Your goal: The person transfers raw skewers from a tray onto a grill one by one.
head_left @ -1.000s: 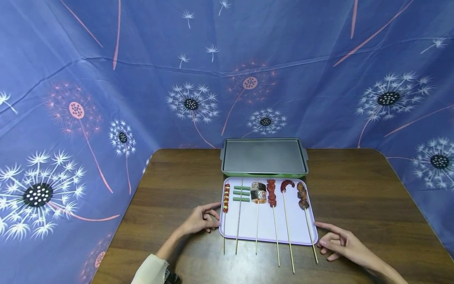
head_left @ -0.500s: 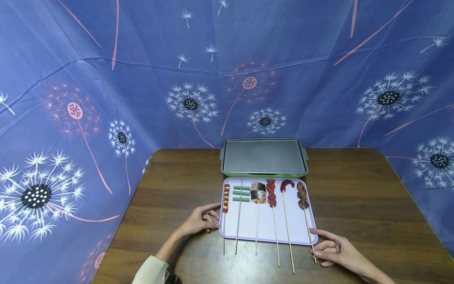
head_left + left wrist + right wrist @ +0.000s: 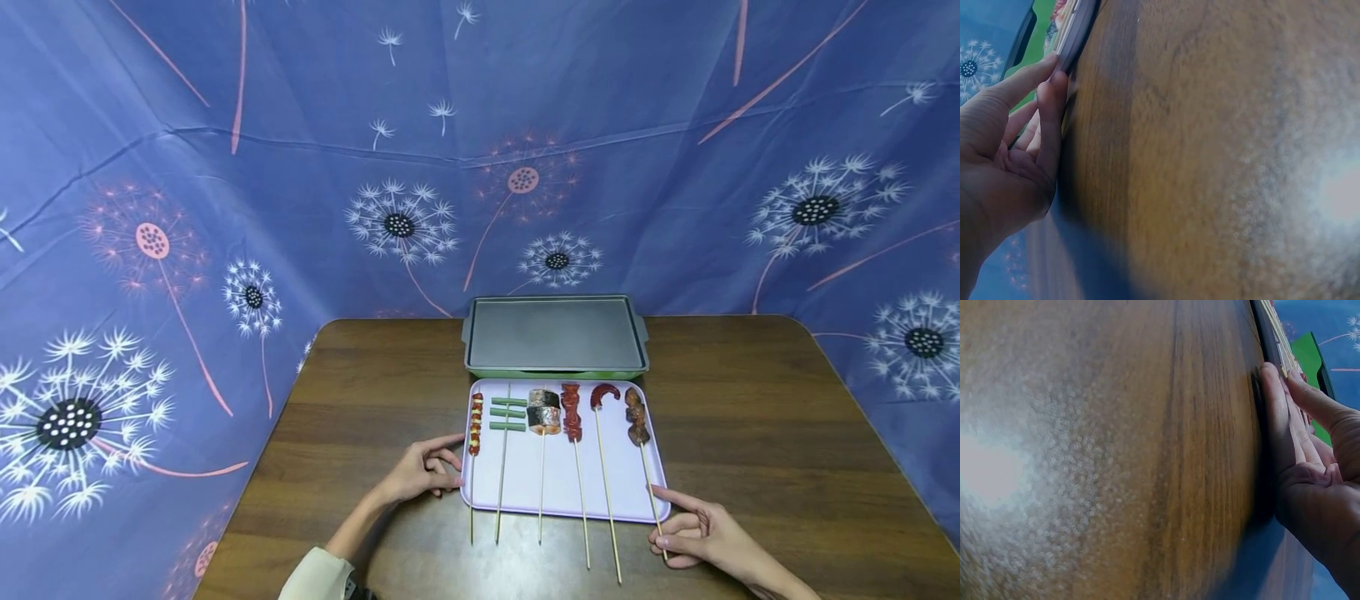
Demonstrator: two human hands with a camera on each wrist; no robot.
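Observation:
Six-odd rows aside, a lilac tray [image 3: 558, 475] bears several food skewers in the head view, sticks overhanging its front edge. My right hand [image 3: 701, 533] pinches the lower stick of the rightmost skewer, topped with brown chunks [image 3: 637, 417], between thumb and fingers. Its index finger reaches along the stick at the tray's corner. In the right wrist view the thumb [image 3: 1319, 400] meets the stick's end. My left hand [image 3: 420, 471] touches the tray's left edge, index finger extended and thumb tip at the rim. In the left wrist view the fingertips [image 3: 1054, 62] are right at the rim.
A dark grey griddle pan [image 3: 557, 333] on a green base stands directly behind the tray. Other skewers carry green pieces [image 3: 507, 414], fish-like rolls [image 3: 543, 412], red meat [image 3: 572, 412] and a red curl [image 3: 602, 395]. A blue dandelion-patterned cloth [image 3: 637, 125] hangs behind the wooden table [image 3: 742, 400].
My right hand has moved left from beside the tray's right edge onto the rightmost skewer's stick and now pinches it. The left hand stays at the tray's left edge.

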